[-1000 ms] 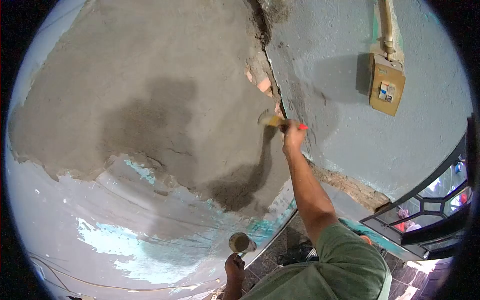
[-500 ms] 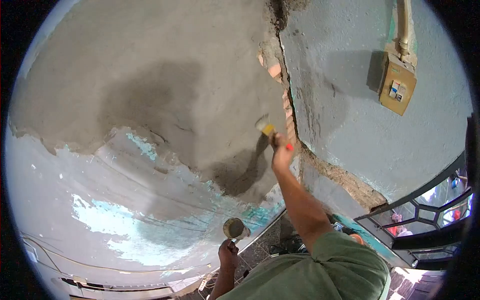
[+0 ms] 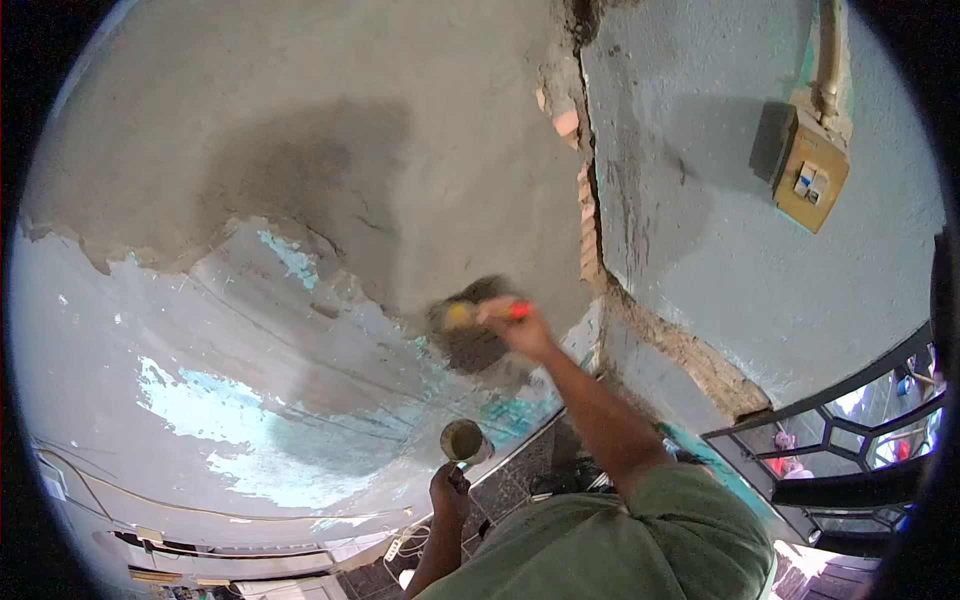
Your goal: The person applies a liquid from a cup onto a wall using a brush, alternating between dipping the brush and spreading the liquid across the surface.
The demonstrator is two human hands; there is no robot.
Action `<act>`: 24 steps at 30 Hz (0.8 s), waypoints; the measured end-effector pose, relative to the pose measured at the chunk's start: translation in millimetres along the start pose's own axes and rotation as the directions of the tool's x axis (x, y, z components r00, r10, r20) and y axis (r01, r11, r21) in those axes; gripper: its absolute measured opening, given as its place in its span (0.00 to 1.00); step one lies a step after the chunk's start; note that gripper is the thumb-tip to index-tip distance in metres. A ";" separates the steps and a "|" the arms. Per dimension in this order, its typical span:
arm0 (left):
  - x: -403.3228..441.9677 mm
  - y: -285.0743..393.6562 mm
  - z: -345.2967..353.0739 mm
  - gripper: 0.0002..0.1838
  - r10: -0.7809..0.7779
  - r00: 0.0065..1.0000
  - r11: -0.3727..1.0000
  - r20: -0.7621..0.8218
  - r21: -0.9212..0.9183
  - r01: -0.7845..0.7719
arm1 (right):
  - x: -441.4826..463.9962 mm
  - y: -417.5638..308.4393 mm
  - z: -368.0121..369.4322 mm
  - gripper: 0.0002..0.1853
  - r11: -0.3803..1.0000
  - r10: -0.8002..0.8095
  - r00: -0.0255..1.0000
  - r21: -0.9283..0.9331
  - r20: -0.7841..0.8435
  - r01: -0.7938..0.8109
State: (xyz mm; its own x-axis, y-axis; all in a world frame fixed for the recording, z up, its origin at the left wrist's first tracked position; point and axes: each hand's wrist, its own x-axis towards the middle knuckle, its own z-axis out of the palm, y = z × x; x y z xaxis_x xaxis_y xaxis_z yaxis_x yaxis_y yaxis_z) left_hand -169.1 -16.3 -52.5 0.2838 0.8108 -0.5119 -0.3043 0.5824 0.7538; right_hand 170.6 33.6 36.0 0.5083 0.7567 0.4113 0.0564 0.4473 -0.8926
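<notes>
My right hand [image 3: 515,325] is closed round the handle of a paintbrush [image 3: 462,317] with a yellow band and a red handle end. The bristles are blurred, at the lower part of the grey plaster [image 3: 480,130]; whether they touch it I cannot tell. A dark shadow lies around brush and hand. Lower down, my left hand [image 3: 450,492] grips the handle of a small round pot [image 3: 465,440]. Its mouth faces up towards me, and its contents are hard to make out.
A jagged crack [image 3: 597,200] with exposed brick runs down the wall corner. On the right wall hangs a yellowish electrical box [image 3: 812,170] below a pipe. A dark metal grille [image 3: 850,430] is at the lower right. Peeling paint [image 3: 230,430] covers the lower left wall.
My right hand has moved the brush left and down, from near the corner to the lower plaster. My left hand still holds the pot, and the view has shifted slightly.
</notes>
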 end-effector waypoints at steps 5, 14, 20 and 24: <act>3.2 -0.6 -15.6 0.07 0.008 0.997 0.998 -0.073 -0.055 -0.012 | 28.5 20.2 -98.6 0.11 0.997 0.074 0.944 0.039 -0.321 -0.065; -8.6 6.6 -15.7 0.09 0.025 0.992 1.000 -0.122 0.021 -0.022 | -51.9 67.1 34.4 0.20 0.784 -0.339 0.882 -0.616 -0.327 0.073; 4.3 7.9 -7.5 0.09 0.062 0.996 0.998 -0.059 -0.008 -0.063 | -100.8 32.4 26.0 0.12 0.845 -0.205 0.973 -0.482 0.108 0.231; 19.3 1.5 -0.8 0.11 0.086 0.996 0.996 -0.020 0.018 -0.086 | -56.6 -69.8 13.6 0.12 0.900 0.101 0.983 -0.435 0.153 -0.025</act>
State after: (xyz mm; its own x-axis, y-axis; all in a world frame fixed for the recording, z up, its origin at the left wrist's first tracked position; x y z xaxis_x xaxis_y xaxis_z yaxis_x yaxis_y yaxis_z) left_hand -164.8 0.3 -61.6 0.2381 0.8590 -0.4533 -0.3109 0.5095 0.8023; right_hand 126.2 -33.9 77.5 0.3736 0.8621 0.3422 0.4121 0.1762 -0.8939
